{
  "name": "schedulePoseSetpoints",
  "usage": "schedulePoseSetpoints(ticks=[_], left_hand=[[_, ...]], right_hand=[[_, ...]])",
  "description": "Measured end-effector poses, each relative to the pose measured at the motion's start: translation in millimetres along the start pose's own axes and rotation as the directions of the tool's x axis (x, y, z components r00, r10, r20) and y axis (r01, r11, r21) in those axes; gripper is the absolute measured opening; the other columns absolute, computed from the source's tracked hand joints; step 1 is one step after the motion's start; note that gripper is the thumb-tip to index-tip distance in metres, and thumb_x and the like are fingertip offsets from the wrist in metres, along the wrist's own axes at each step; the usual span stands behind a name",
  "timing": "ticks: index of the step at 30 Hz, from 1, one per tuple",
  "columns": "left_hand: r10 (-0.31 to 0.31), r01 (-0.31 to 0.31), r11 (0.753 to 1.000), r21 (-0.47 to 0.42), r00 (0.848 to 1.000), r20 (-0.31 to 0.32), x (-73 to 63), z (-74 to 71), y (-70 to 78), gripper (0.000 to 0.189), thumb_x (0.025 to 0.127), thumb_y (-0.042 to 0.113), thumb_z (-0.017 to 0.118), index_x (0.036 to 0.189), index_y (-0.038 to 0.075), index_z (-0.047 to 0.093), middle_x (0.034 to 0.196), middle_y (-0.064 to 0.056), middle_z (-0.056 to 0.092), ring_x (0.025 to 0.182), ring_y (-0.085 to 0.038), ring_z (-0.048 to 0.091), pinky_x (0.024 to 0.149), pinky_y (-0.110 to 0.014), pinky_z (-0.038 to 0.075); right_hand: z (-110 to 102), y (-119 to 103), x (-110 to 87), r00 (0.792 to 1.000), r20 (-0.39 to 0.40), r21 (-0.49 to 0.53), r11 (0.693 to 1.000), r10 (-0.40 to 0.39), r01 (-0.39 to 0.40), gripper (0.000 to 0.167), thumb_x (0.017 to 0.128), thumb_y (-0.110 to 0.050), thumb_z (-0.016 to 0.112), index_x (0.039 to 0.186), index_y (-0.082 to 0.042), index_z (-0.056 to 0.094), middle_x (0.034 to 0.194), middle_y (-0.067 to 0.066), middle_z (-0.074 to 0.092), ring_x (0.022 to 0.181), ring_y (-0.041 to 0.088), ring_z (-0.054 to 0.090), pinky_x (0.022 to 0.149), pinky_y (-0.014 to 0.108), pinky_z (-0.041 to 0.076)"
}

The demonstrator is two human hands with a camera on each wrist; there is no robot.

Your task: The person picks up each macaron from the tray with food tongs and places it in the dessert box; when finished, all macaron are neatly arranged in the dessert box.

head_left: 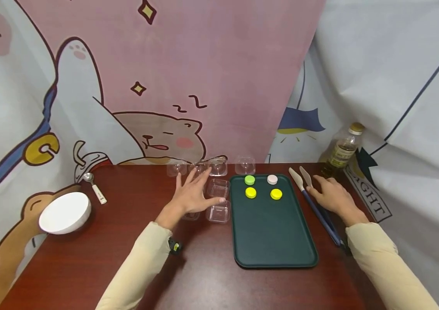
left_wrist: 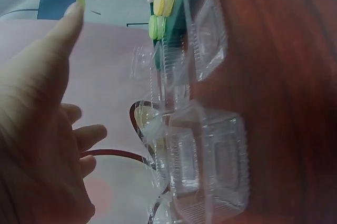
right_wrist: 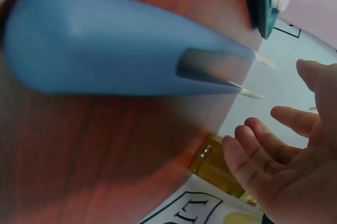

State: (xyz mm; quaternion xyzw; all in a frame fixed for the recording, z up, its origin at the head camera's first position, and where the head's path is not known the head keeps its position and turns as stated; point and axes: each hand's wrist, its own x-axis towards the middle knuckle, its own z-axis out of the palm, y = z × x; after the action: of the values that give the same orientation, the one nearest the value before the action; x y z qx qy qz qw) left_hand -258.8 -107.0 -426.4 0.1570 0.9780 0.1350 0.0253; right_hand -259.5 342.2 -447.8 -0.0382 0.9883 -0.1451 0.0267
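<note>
My left hand (head_left: 189, 196) hovers with fingers spread over clear plastic containers (head_left: 218, 212) beside the tray. In the left wrist view, its thumb stands apart from its loosely bent fingers, and nothing is held. A pair of blue-handled tongs (head_left: 322, 216) with pale tips lies along the tray's right side. Over the tongs' far part is my right hand (head_left: 333, 196), fingers loosely bent and holding nothing. The dark green tray (head_left: 273, 237) carries a green macaron (head_left: 249, 180), a pale pink macaron (head_left: 272, 179) and two yellow macarons (head_left: 276, 194) in its far half.
Clear lids (head_left: 245, 165) line the table's back edge. A bottle of yellow oil (head_left: 342, 150) stands at the back right, just beyond my right hand. On the left are a white bowl (head_left: 65, 213) and a small white-handled scoop (head_left: 95, 188). Printed cloth hangs behind the table.
</note>
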Motion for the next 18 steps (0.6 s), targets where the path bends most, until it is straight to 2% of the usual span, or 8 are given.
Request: schedulePoseSetpoints(ticks=[5, 13, 18], left_hand=[[0.031, -0.032, 0.999, 0.01, 0.999, 0.016, -6.1, 6.5, 1.3, 0.111, 0.077, 0.083, 0.062, 0.163, 0.024, 0.024, 0.164, 0.003, 0.037, 0.159, -0.026, 0.015, 0.123, -0.067, -0.004], [0.07, -0.07, 0.995, 0.073, 0.998, -0.005, -13.7, 16.5, -0.4, 0.1, 0.073, 0.08, 0.069, 0.154, 0.026, 0.045, 0.149, 0.003, 0.058, 0.156, -0.024, 0.026, 0.125, -0.065, 0.003], [0.109, -0.106, 0.986, 0.128, 0.994, -0.016, -18.6, 20.5, -1.2, 0.099, 0.071, 0.079, 0.072, 0.15, 0.024, 0.051, 0.144, 0.001, 0.062, 0.151, -0.024, 0.036, 0.125, -0.062, 0.009]], right_hand=[[7, 7, -2.6, 1.0, 0.002, 0.003, 1.0, 0.026, -0.026, 0.076, 0.105, -0.05, 0.045, 0.153, 0.007, 0.033, 0.14, 0.045, 0.04, 0.122, 0.062, 0.046, 0.095, 0.073, 0.042], [18, 10, -5.4, 0.997, 0.04, 0.023, 0.998, 0.064, -0.065, 0.082, 0.103, -0.05, 0.051, 0.152, 0.011, 0.03, 0.137, 0.045, 0.041, 0.117, 0.059, 0.05, 0.091, 0.071, 0.045], [22, 10, -4.2, 0.994, 0.068, 0.018, 0.997, 0.08, -0.081, 0.085, 0.102, -0.052, 0.05, 0.153, 0.013, 0.027, 0.137, 0.046, 0.039, 0.118, 0.06, 0.049, 0.091, 0.07, 0.045]])
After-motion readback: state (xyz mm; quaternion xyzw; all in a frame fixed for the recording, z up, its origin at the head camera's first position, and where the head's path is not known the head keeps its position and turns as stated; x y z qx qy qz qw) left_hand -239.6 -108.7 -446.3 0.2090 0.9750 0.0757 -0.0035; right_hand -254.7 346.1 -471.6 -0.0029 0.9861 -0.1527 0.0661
